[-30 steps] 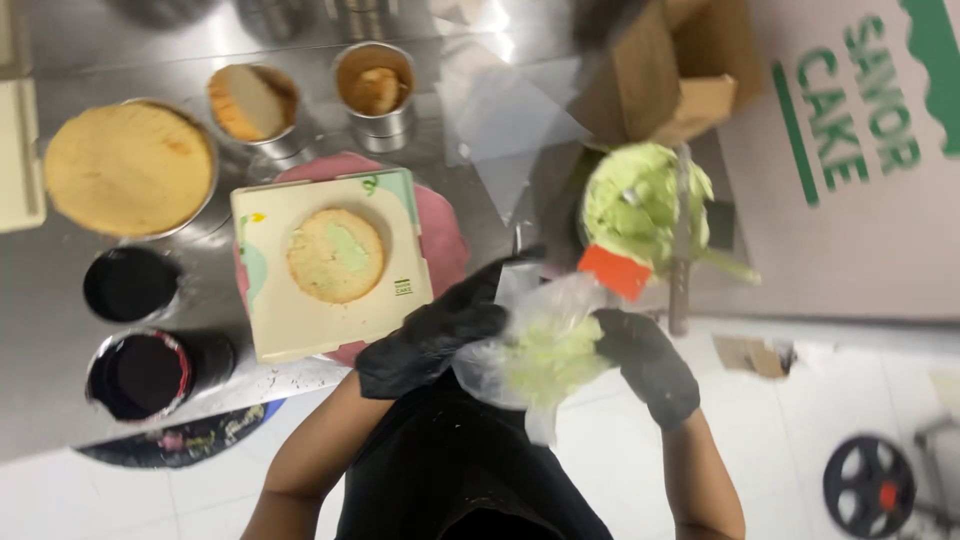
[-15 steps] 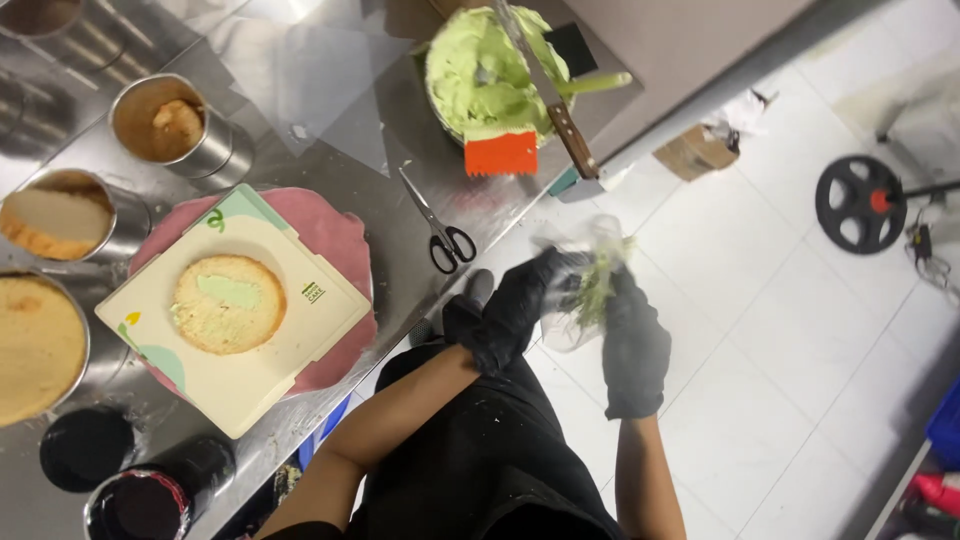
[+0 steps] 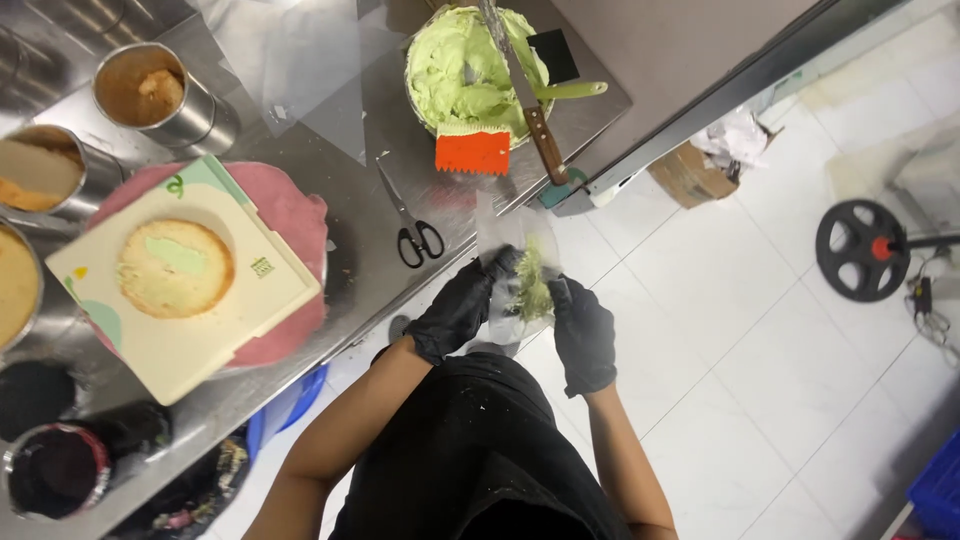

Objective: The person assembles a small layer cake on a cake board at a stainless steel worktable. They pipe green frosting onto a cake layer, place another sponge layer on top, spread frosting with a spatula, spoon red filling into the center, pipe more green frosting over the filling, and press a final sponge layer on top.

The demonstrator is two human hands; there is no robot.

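Both my hands wear black gloves and hold a clear plastic piping bag [image 3: 525, 272] smeared with pale green cream, just off the edge of the steel counter. My left hand [image 3: 458, 308] grips the bag's left side. My right hand [image 3: 583, 335] grips its right side. A round cake layer [image 3: 174, 268] with a green smear lies on a cream square board [image 3: 200, 340], which rests on a pink turntable [image 3: 290, 215]. At the counter's far end stands a bowl of green cream [image 3: 470, 70]. An orange scraper [image 3: 472, 152] and a wooden-handled knife [image 3: 530, 105] rest on that bowl.
Black-handled scissors [image 3: 410, 225] lie on the steel counter [image 3: 360, 270] near my left hand. Metal tins of brown filling [image 3: 150, 90] and dark tubs [image 3: 60, 465] line the counter's left. On the white tile floor are a cardboard box [image 3: 690, 170], a black wheel [image 3: 860, 250] and a blue crate [image 3: 940, 490].
The view has swung and tilted further, bringing more floor into sight. My hands keep working the cream-smeared bag, now held a little closer to the counter's edge.
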